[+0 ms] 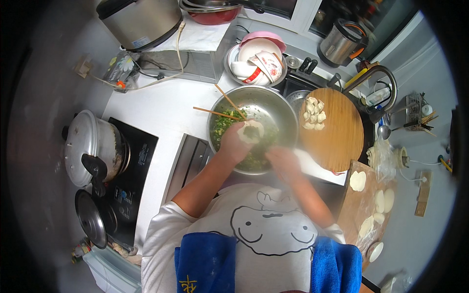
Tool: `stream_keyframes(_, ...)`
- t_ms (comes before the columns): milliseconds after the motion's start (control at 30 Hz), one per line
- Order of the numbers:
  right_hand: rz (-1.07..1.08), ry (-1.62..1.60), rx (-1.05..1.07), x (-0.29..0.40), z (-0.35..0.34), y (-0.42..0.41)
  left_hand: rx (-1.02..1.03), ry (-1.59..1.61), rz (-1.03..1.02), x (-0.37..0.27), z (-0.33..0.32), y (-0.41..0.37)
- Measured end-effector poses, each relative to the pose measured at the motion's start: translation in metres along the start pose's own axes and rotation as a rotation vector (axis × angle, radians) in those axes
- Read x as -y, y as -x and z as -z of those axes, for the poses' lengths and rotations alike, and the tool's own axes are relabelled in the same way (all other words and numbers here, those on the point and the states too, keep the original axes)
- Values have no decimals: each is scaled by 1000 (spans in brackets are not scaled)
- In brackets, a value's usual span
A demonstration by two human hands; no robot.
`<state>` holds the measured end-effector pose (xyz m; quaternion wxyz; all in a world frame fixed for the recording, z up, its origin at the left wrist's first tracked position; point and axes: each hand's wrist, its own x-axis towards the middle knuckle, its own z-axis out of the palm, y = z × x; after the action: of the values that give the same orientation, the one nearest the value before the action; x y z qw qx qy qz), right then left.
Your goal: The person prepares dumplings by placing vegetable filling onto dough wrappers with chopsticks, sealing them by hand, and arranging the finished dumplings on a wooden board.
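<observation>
My left hand [233,144] holds a round dumpling wrapper [259,126] with green filling on it, above a large stainless steel bowl [289,124]. Chopped green filling [223,126] lies along the bowl's left and lower parts. Two wooden chopsticks [228,98] lean out over the rim at the upper left, their lower ends near the wrapper. My right hand [285,163] is over the lower right rim. Blur and haze hide whether its fingers hold anything. Several folded dumplings [313,112] sit together on a round wooden board [337,128] to the right.
At right, a rectangular wooden board [353,208] carries flour and several flat wrappers [358,181]. A faucet [392,80] arches behind the round board. Stacked dishes [260,51] stand beyond the bowl. A pressure cooker [81,146] and a lidded pan [89,219] occupy the left cooktop.
</observation>
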<state>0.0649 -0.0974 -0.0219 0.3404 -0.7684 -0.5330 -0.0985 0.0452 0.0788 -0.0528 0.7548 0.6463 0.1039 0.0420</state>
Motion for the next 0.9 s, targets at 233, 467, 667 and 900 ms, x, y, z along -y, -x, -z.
stream_keyframes(233,-267,-21,-157,-8,3,1,-88,5,40,26,12,0)
stream_keyframes(467,-171,68,356,-32,-28,26,-103,265,151,41,23,2)
stream_keyframes(667,-135,15,513,-21,-13,20,-193,376,156,45,22,6)
stream_keyframes(900,-183,82,531,-17,0,23,-18,191,150,40,19,11)
